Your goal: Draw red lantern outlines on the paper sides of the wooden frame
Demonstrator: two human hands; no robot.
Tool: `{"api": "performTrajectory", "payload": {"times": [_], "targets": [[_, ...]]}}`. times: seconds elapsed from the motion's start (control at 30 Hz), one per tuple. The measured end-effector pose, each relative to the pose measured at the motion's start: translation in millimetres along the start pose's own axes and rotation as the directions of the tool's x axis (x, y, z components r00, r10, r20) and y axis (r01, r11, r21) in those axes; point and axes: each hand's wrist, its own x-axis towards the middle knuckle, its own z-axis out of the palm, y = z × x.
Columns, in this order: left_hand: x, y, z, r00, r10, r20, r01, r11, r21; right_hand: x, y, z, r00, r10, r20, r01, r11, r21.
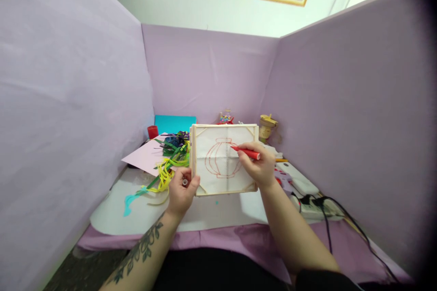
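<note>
A white panel in a pale wooden frame (211,184) stands raised above the table, with a red lantern-like outline drawn on it. My left hand (182,190) grips the frame's lower left corner, thumb on the front; a small round whitish end of something shows between its fingers. In my right hand (257,163) is a red marker (251,153), its tip pointing left at the upper right part of the drawing. Whether the tip touches the panel I cannot tell.
Left of the frame lie yellow and green paper strips (165,177), pink paper (145,154) and a red cup-like object (152,132). A blue sheet (174,123) is behind. At right are a yellow-lidded cup (266,128) and a power strip (316,209) with black cables.
</note>
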Motion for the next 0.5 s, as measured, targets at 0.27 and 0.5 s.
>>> {"api": "performTrajectory", "payload": {"times": [0.27,0.5], "targets": [[-0.5,-2.6,-0.1,1.0,-0.016,0.007,0.016,1.0,0.0,-1.1,-0.7,-2.0,0.999,0.021,-0.024,-0.021,0.999,0.035],[-0.6,-1.8,-0.3,0.999,-0.041,0.007,0.041,0.999,0.002,0.2,-0.8,-1.8,1.0,0.015,-0.004,-0.015,1.0,0.003]]}}
